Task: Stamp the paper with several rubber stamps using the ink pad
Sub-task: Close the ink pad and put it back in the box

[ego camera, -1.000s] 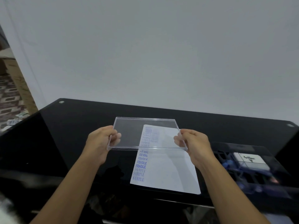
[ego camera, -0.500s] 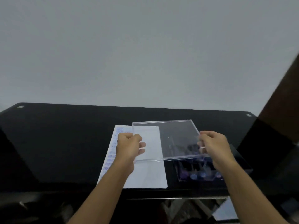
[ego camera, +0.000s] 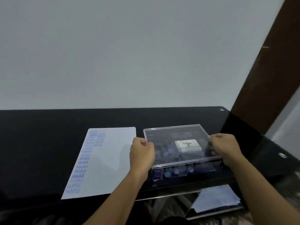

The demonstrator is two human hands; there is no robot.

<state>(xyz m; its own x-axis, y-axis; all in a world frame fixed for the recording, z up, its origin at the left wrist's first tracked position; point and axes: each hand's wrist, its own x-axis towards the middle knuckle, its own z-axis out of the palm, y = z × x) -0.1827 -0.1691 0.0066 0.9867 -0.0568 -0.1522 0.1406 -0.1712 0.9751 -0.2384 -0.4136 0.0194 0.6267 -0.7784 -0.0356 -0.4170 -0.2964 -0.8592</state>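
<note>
Forearms rise from the lower edge toward a glossy black table [ego camera: 48, 143]. The left hand [ego camera: 142, 153] has its fingers curled round the left edge of a flat clear plastic lid [ego camera: 177, 135]. The right hand [ego camera: 225, 148] grasps the lid's right edge the same way. The lid lies level over a clear plastic box [ego camera: 183, 173] that stands near the table's front right. Whether the lid is fully seated cannot be told. Through the box's front wall show rubber stamps [ego camera: 167, 173] with purple and blue handles. Seen through the lid, a white ink pad [ego camera: 188, 146] with dark lettering sits inside the box, toward the right. Just left of the box and apart from it, a white sheet of paper [ego camera: 112, 159] lies flat on the table. Its left margin is lined with blue imprints reading SAMPLE, AIR MAIL and FRAGILE. Behind the table stands a plain white wall [ego camera: 129, 54], and a dark brown wooden post [ego camera: 267, 70] rises at the far right.
</note>
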